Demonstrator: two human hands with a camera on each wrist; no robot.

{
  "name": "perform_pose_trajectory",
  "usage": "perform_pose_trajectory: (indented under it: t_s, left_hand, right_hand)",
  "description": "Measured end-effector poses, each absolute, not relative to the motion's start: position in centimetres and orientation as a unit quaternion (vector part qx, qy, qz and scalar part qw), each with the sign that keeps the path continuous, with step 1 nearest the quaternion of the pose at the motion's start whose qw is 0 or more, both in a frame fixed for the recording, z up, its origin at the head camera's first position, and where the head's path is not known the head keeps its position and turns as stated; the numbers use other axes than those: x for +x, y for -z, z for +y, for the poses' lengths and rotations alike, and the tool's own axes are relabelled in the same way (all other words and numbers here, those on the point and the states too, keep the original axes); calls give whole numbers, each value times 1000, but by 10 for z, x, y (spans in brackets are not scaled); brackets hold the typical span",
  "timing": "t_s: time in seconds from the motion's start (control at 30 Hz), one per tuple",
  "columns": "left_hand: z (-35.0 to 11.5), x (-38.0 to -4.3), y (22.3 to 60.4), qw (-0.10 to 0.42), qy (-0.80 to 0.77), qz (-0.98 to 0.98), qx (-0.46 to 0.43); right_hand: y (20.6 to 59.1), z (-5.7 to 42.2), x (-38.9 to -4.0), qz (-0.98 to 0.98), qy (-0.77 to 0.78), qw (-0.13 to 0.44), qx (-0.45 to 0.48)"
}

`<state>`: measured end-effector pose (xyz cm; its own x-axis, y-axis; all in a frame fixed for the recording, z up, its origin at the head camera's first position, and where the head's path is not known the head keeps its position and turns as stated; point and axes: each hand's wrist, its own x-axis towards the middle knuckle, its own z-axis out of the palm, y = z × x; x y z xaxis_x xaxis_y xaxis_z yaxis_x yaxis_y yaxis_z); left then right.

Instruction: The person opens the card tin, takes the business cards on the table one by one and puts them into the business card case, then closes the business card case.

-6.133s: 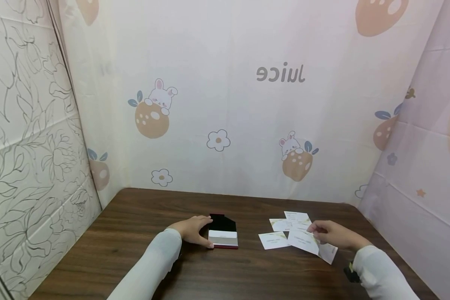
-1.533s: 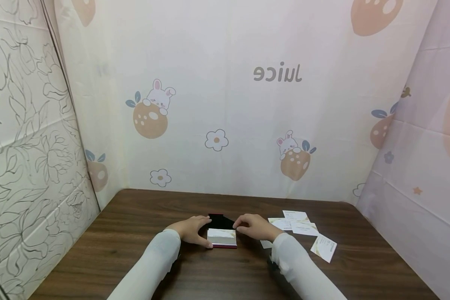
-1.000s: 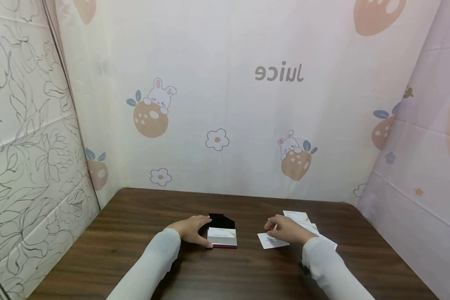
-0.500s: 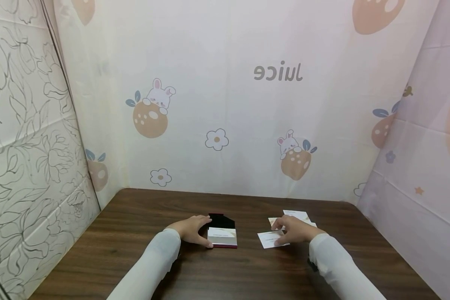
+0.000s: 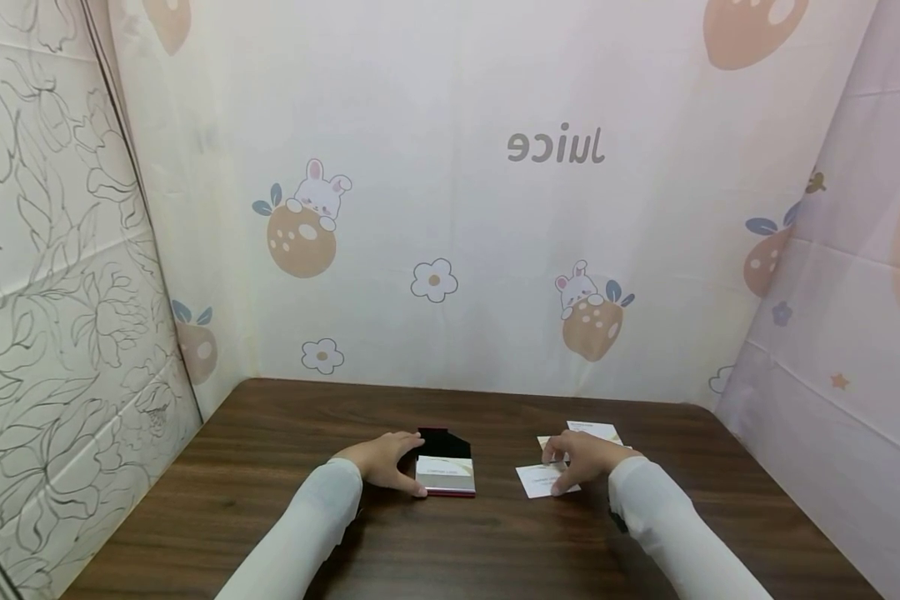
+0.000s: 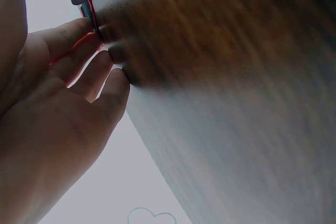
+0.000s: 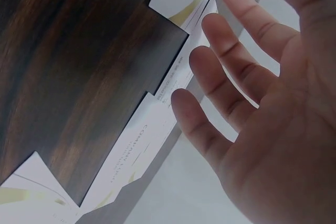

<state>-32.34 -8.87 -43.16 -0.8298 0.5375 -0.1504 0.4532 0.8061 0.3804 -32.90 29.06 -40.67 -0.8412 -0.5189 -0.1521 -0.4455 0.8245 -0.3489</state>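
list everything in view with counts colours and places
table: one, brown, foreground
card box: one, black and red, open on the table
card stack: one, white, inside the card box
loose cards: at least four, white and gold, table's right
patterned sheets: at least two, pale, behind and beside
sleeves: two, white, lower foreground
wrist device: at least one, black, below sleeve
left hand: one, bare, holding the card box
right hand: one, bare, at the loose cards

Case (image 5: 441,444) (cards (image 5: 446,468) inside): on table (image 5: 435,550) | loose cards (image 5: 534,481): right of case | curtain (image 5: 450,208): behind table
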Motion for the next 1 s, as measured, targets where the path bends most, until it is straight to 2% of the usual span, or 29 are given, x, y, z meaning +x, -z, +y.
perform_pose_trajectory:
  t_s: [0.33, 1.0]
  left_hand:
    - [-89, -325, 433, 127, -164, 942, 265]
    - [-89, -323, 433, 123, -160, 942, 269]
  right_hand:
    - [406, 286, -331, 951, 147, 134, -238]
    - [416, 293, -333, 942, 186, 102, -261]
